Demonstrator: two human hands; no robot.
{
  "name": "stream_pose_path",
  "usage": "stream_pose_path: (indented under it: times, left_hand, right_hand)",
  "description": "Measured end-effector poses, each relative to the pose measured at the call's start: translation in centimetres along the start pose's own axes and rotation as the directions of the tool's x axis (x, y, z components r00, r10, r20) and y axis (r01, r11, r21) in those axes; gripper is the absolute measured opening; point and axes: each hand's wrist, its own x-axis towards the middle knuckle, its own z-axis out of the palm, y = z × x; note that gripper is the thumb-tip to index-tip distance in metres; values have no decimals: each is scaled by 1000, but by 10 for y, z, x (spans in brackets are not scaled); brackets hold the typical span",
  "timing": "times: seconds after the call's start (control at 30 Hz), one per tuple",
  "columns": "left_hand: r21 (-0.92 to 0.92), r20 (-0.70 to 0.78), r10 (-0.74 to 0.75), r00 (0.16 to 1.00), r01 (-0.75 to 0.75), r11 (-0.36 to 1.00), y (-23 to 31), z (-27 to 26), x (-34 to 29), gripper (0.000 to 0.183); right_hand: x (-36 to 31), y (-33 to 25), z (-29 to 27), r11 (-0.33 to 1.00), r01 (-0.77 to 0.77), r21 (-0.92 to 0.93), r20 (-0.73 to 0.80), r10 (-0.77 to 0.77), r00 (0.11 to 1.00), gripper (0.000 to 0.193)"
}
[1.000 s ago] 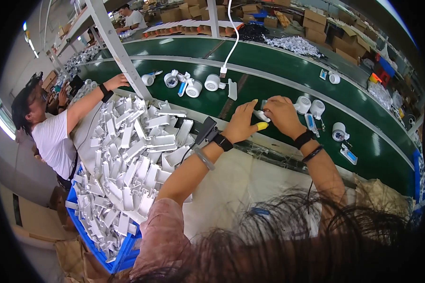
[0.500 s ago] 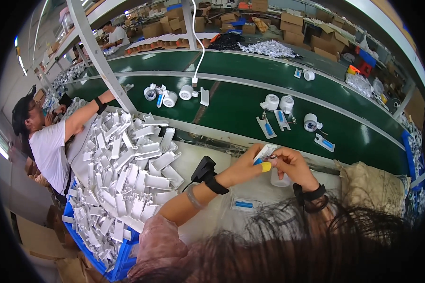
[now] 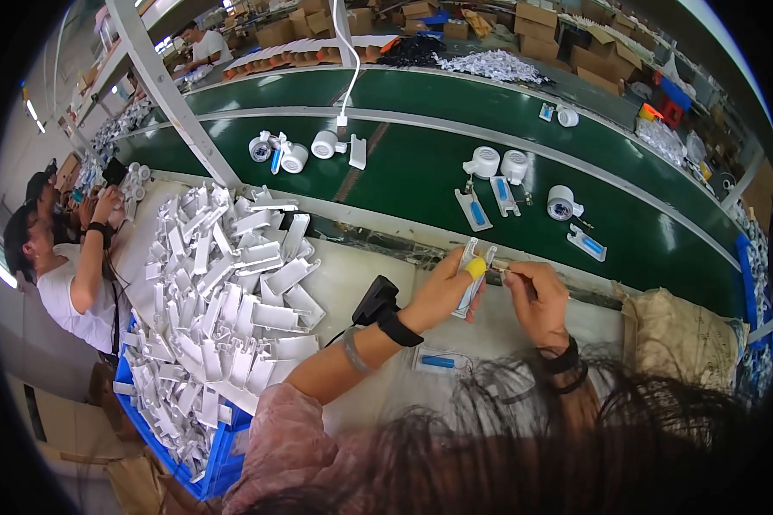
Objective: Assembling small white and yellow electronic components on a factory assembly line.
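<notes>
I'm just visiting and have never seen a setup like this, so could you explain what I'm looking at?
There is no robot here, just a person's two bare hands. A wide camera on that person's head looks down, so straight edges bend. The left hand holds a white casing; the right hand pinches a small part beside it, too tiny to make out. Loose casings lie heaped on the pale worktable and in a blue bin. Beyond, round white units and slim blue-and-white pieces rest on a green belt. A co-worker is at the far left.
</notes>
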Motion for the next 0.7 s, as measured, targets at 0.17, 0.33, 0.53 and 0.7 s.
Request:
stream_pose_path:
  times: [0.17,0.33,0.53,0.7]
  left_hand:
    - [-15,42,153,987,-153,988,-8,5,0,28]
    - [91,91,274,957,-282,955,-8,8,-5,31]
    - [147,111,302,947,-316,937,-11,10,-9,36]
    - [250,158,248,956,-282,926,-1,13,-16,44]
  right_hand:
    - [0,-10,5,990,48,134,-69,-39,997,19]
    - [-2,-13,0,989,111,96,-64,-105,992,23]
    - [-4,-12,1,992,117,41,-69,-114,991,19]
    - [-6,-7,0,989,141,49,-83,-136,987,21]
